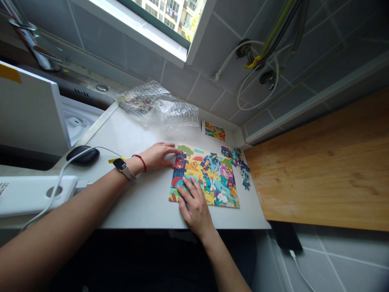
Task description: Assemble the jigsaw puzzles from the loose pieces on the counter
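- Step in hand, as a judgement: the picture puzzle (227, 184) is being steadied or evened out by touch, with the left hand (152, 157) at its left side and the right hand (198, 211) over its near-left part.
- Shifting either hand seems to call for a light lift — a drag could pull joined pieces apart.
- The puzzle lies flat towards the right end of the counter (142, 211), in from the front edge.
- Left fingers: parted from the thumb, tips at the puzzle's far-left corner, the thumb by its left edge; no grip on it shows.
- Right fingers: spread and slightly bent, tips resting on the puzzle, closed on nothing.
- Loose pieces (236, 156) lie along the counter's right edge, just beside the puzzle and well apart from the fingers.
- Near the back edge — a picture card (214, 131) and clear plastic wrapping (177, 112).
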Demonstrator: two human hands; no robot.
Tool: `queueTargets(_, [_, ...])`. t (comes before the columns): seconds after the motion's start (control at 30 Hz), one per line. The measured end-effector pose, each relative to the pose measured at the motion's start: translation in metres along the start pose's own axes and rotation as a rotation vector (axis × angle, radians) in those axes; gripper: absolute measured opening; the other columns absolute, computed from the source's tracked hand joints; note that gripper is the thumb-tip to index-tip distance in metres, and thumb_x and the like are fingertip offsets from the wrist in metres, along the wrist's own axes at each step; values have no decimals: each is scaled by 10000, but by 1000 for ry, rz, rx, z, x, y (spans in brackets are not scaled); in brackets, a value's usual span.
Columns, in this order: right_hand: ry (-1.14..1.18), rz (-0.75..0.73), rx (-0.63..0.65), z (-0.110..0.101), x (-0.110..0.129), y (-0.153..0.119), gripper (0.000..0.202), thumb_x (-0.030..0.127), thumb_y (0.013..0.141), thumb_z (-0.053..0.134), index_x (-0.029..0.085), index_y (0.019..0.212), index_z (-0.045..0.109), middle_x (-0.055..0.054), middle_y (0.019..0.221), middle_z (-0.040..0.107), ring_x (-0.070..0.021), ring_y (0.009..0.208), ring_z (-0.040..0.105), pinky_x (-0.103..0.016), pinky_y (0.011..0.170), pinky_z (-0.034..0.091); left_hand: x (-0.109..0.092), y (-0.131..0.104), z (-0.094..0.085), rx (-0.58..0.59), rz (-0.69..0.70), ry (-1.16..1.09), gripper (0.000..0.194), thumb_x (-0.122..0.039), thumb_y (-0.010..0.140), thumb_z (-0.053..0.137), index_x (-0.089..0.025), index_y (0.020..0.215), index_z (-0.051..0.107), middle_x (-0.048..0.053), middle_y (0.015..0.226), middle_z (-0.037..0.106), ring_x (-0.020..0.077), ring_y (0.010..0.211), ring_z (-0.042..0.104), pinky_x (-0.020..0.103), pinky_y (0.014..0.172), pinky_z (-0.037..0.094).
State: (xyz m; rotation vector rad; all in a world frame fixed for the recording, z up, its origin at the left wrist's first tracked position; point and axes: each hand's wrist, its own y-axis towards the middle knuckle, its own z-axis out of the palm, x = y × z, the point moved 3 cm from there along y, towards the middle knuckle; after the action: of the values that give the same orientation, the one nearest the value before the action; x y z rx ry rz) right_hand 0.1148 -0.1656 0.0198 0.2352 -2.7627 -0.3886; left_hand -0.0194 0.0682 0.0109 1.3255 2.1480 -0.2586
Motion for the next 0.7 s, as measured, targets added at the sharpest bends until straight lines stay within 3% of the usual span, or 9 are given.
queueTargets(0.33, [-34,15,4,2,0,-1,447,184,1002,577,263,1435,657,-66,1605,572,-361,1545,438,-661,1253,398,5,0,3,-30,20,-26,518,-425,890,789,-293,1384,708,61,1404,728,340,1424,590,488,1222,441])
queueTargets(0.47, [-23,29,5,2,0,0,455,181,992,577,271,1430,659,-59,1605,572,-355,1550,435,-655,1267,381,6,1,3,-35,47,-26,508,-511,927,739,-270,1373,713,84,1398,729,342,1395,610,485,1201,454])
queueTargets(0.57, [-22,24,-4,2,0,0,460,183,983,594,269,1429,663,-72,1605,569,-356,1559,418,-648,1258,396,4,2,0,-80,78,-73,488,-613,1000,603,-250,1295,746,91,1325,762,314,1318,663,445,1152,491])
queueTargets(0.7, [-36,58,-85,-1,-1,-1,473,223,982,633,238,1454,650,-142,1651,488,-378,1579,376,-654,1226,432,-2,3,-4,-147,77,-133,619,-634,1089,344,-203,1215,769,117,1258,782,276,1153,729,400,1058,541])
